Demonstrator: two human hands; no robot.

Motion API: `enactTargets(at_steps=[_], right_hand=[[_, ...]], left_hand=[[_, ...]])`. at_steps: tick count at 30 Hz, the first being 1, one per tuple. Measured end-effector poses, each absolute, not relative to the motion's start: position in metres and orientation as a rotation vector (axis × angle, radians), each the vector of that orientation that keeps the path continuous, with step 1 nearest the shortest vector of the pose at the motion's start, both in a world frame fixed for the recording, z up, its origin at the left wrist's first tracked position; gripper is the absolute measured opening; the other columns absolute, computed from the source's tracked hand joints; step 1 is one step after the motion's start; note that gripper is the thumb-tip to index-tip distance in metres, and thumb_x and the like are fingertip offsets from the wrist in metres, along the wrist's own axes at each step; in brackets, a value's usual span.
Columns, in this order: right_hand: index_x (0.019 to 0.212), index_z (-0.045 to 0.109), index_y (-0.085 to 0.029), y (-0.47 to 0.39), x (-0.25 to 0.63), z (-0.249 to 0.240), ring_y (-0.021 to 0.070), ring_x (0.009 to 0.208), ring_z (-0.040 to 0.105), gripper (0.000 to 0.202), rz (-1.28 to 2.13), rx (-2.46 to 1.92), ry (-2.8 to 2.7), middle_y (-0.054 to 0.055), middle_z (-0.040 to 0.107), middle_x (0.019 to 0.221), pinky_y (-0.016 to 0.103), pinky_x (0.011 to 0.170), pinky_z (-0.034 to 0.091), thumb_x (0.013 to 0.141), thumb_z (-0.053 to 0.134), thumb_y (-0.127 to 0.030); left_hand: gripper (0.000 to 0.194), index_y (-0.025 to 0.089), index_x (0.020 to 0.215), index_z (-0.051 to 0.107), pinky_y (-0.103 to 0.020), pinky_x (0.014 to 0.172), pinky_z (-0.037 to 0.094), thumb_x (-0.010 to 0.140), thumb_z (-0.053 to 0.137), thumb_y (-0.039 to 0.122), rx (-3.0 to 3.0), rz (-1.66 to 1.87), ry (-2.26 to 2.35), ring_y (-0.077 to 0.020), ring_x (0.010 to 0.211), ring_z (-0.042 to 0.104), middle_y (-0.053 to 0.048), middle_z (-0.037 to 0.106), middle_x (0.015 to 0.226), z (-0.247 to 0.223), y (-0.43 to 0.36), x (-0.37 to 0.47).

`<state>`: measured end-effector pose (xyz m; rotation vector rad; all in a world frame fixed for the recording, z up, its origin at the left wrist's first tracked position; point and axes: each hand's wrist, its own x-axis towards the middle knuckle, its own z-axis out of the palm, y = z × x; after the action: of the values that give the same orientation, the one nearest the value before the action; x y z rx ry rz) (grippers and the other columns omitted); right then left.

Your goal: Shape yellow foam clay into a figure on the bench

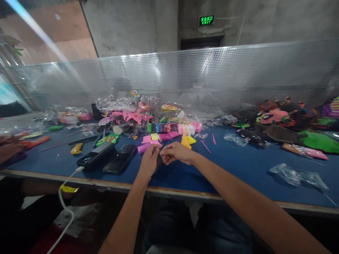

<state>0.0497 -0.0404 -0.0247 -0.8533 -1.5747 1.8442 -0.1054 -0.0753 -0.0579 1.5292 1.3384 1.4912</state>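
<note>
My left hand point(150, 158) and my right hand point(176, 153) are close together over the blue table point(190, 174), near its front edge. Their fingers pinch inward around a small dark piece point(160, 160), partly hidden between them and too small to name. Just beyond my left hand lie pink and magenta clay packets point(144, 147). A yellow packet point(188, 141) sits just behind my right hand. Farther back is a row of small coloured packets point(161, 127), with pale pink and white ones point(189, 128) at its right end.
A power bank point(96, 155) with a white cable and a black phone point(120, 158) lie left. Plastic-wrapped items point(132, 113) stand behind. At right are plush pieces point(280, 132) and a clear bag point(298, 176). Another person's hand point(9, 148) is far left.
</note>
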Motion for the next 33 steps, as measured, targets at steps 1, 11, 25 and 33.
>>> enactTargets(at_steps=[1, 11, 25, 33], right_hand=[[0.07, 0.067, -0.012, -0.04, 0.0497, -0.0249, 0.0109, 0.053, 0.065, 0.026, 1.848, -0.852, -1.574, 0.0, 0.065, 0.058, 0.024, 0.057, 0.059, 0.073, 0.086, -0.031], [0.068, 0.067, -0.012, -0.0386, 0.0498, -0.026, 0.0115, 0.054, 0.065, 0.026, 1.833, -0.864, -1.608, 0.001, 0.066, 0.059, 0.025, 0.059, 0.059, 0.075, 0.084, -0.03], [0.066, 0.066, -0.013, -0.0386, 0.0496, -0.0264, 0.011, 0.053, 0.065, 0.028, 1.786, -0.877, -1.647, 0.002, 0.067, 0.059, 0.026, 0.061, 0.06, 0.074, 0.084, -0.033], [0.071, 0.068, -0.012, -0.0376, 0.0508, -0.0277, 0.0117, 0.056, 0.066, 0.025, 1.829, -0.841, -1.623, 0.002, 0.067, 0.06, 0.026, 0.061, 0.06, 0.074, 0.084, -0.032]], left_hand=[[0.018, 0.018, 0.096, 0.064, -0.03, 0.078, 0.046, 0.089, 0.05, 0.028, 1.527, 1.49, 1.34, -0.0181, 0.083, 0.061, -0.003, 0.066, 0.09, -0.0576, -0.0756, -0.1054], [0.017, 0.018, 0.094, 0.064, -0.03, 0.078, 0.047, 0.087, 0.053, 0.03, 1.564, 1.514, 1.328, -0.0187, 0.085, 0.061, -0.004, 0.066, 0.088, -0.0598, -0.0748, -0.1072], [0.019, 0.019, 0.092, 0.064, -0.03, 0.075, 0.047, 0.086, 0.056, 0.035, 1.556, 1.513, 1.343, -0.019, 0.082, 0.059, -0.004, 0.065, 0.083, -0.0597, -0.0758, -0.1069], [0.019, 0.019, 0.091, 0.063, -0.031, 0.078, 0.046, 0.087, 0.053, 0.034, 1.575, 1.501, 1.333, -0.0194, 0.085, 0.06, -0.004, 0.066, 0.088, -0.0606, -0.0737, -0.1076]])
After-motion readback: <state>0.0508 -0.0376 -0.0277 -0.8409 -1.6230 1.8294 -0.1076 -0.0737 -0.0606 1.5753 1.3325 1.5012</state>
